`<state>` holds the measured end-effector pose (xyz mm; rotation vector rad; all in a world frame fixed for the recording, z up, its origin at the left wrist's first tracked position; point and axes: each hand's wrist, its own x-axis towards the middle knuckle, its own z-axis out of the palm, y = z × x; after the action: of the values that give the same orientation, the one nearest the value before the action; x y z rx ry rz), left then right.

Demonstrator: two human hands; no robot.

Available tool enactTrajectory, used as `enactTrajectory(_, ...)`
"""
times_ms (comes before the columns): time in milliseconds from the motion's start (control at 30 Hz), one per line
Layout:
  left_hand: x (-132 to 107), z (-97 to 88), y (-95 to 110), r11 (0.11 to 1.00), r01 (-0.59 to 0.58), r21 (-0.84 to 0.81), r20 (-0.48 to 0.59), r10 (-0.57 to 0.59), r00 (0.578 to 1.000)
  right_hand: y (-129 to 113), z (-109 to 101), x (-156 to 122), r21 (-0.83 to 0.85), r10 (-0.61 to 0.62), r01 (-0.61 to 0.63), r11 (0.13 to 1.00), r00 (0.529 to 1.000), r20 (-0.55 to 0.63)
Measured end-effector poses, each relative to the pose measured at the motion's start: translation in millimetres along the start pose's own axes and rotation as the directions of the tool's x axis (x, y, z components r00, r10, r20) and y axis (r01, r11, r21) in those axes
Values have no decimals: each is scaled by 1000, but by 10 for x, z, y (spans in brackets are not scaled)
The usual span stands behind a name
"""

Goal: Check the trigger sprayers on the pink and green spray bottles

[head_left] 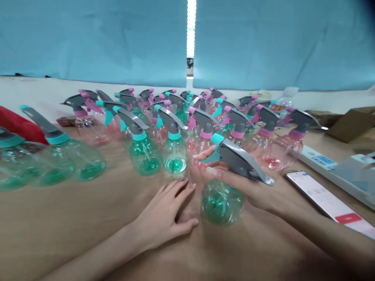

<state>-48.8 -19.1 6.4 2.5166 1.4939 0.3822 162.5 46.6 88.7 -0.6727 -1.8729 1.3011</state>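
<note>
A creased blue cloth (96, 43) hangs behind my smooth brown table (64, 230). At five o'clock, my right hand (241, 182) grips the neck of a rounded, see-through green plastic spray bottle (222, 206). At seven o'clock, my left hand (167, 212) is open, fingers loosely spread, near it.
</note>
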Motion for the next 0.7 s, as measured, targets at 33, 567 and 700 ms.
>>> enactTrajectory(33, -2, 6, 2, 1000, -3, -6, -6, 3, 1000, 17, -1, -5, 13, -8, 8, 1000, 1000, 3)
enactTrajectory(567, -3, 7, 11, 1000, 0, 5, 4, 0, 1000, 64, -127, -111, -444, 1, -26, 896, 998, -56)
enactTrajectory(700, -3, 14, 9, 1000, -4, 5, -2, 4, 1000, 99, -141, -88, -364, -1, -11, 931, 999, -32)
